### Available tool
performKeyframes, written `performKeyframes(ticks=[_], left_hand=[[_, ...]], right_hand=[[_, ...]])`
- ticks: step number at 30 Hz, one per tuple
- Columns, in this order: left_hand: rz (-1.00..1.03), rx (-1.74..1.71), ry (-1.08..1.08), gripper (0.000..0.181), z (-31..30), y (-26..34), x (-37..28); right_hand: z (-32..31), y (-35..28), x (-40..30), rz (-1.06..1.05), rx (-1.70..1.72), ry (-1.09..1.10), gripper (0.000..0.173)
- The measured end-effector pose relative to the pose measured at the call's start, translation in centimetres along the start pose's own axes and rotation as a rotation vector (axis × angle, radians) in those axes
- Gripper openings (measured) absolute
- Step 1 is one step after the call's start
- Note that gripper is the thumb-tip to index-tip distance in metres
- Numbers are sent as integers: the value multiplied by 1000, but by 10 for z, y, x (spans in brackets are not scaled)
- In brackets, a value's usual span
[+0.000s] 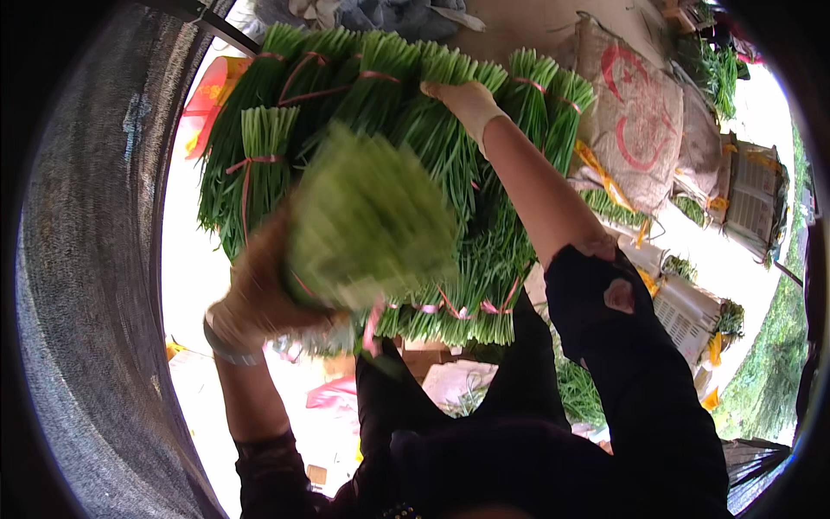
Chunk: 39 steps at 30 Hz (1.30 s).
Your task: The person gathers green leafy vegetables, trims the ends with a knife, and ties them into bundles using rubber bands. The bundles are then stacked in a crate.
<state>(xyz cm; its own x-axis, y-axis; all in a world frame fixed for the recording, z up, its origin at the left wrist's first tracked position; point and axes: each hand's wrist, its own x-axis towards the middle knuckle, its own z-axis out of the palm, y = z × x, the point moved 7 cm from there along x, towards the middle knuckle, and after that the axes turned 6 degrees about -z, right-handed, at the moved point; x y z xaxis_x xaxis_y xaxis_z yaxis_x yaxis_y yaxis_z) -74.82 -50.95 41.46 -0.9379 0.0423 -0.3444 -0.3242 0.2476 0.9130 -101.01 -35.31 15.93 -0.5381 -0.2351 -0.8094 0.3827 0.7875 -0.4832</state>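
Observation:
A blurred bunch of garlic chives [369, 220] is raised in my left hand [272, 285], its pale cut ends towards the camera. My left wrist wears a band. Under it lies a stacked pile of garlic chives [441, 143], tied in bunches with pink ties. My right hand [463, 107], in a pale glove, lies across the far end of one bunch just below its cut ends. Its fingers are partly hidden, so its grip is unclear. A tied bunch [266, 156] stands out at the pile's left.
A woven sack [629, 104] with red printing stands right of the pile. Beyond it are plastic crates [687, 311] with greens and yellow straps. Red and yellow packaging [217, 104] lies at the left, beside a dark curved surface [97, 272]. My legs [525, 376] are below the pile.

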Motion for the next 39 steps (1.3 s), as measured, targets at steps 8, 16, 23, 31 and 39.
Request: performKeyframes(ticks=[8, 16, 23, 31, 39], left_hand=[[-80, 898, -445, 75, 239, -81, 4], [-29, 1220, -288, 81, 339, -151, 19], [62, 992, -296, 111, 319, -118, -7], [145, 528, -83, 58, 275, -79, -39], [61, 478, 246, 31, 168, -109, -75]], right_hand=[[24, -16, -23, -3, -67, 200, 67], [-7, -19, -66, -85, 238, 366, 79], [-42, -8, -180, -906, 792, 294, 91], [-248, 74, -316, -1063, 466, 460, 82], [-100, -7, -344, -1289, -644, 100, 104]])
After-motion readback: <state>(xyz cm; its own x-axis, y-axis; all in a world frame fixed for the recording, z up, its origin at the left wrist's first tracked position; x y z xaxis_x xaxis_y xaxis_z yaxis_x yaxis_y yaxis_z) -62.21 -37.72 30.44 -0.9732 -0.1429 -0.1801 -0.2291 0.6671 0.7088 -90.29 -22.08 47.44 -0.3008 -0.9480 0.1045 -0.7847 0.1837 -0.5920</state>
